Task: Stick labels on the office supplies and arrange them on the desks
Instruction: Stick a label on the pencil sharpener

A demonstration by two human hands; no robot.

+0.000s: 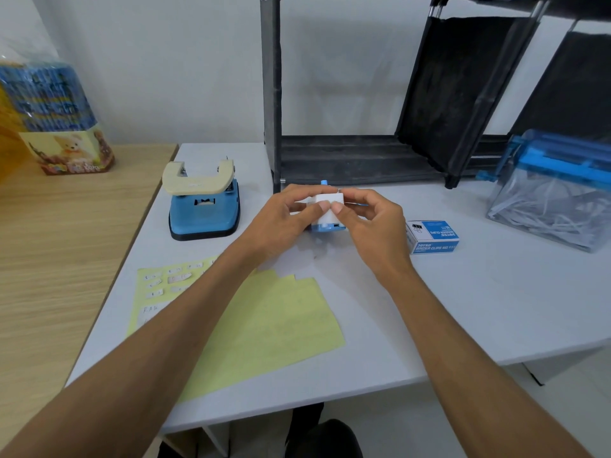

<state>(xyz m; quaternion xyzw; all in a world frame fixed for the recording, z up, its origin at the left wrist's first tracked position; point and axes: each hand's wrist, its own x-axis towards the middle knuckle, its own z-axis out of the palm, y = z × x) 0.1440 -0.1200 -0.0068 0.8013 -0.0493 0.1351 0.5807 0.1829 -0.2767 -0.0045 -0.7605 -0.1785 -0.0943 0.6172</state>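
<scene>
On the grey desk (479,309), the blue hole punch (203,209) stands left of the white-and-blue plastic device (325,197). The blue cardboard binder-clip box (433,237) lies right of it, the yellow paper label sheet (264,325) before it, and the black fabric rack (357,157) behind.

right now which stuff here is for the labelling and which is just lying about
Job: white-and-blue item held by left hand and right hand, yellow label sheet, hole punch, binder clips box, shredder.
Lying about: black rack, teddy-bear bag.

The left hand (281,219) and right hand (367,219) cover most of the white and blue object (327,197). The left forearm (198,309) hides part of the yellow sheet (281,325); its labels (178,278) are too small to read.
</scene>
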